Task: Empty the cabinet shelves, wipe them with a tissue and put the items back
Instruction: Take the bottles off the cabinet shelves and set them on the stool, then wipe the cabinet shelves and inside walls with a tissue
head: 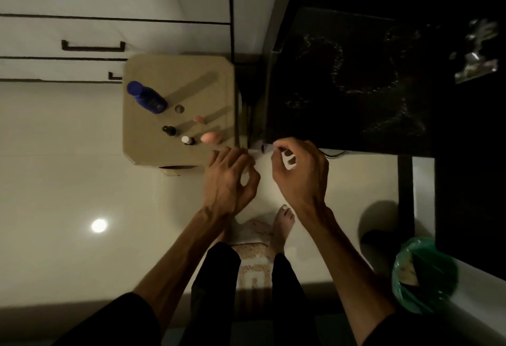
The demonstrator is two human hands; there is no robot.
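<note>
Both hands pinch a thin white tissue (261, 150) stretched between them, at the front edge of the dark cabinet shelf (342, 85). The left hand (230, 181) and right hand (299, 173) have curled fingers. A blue bottle (146, 96) and small bottles stand on the tan plastic stool (191, 77) just beside it.

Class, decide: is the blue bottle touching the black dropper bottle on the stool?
Apart. The head view shows bare stool top between the blue bottle and black dropper bottle.
</note>
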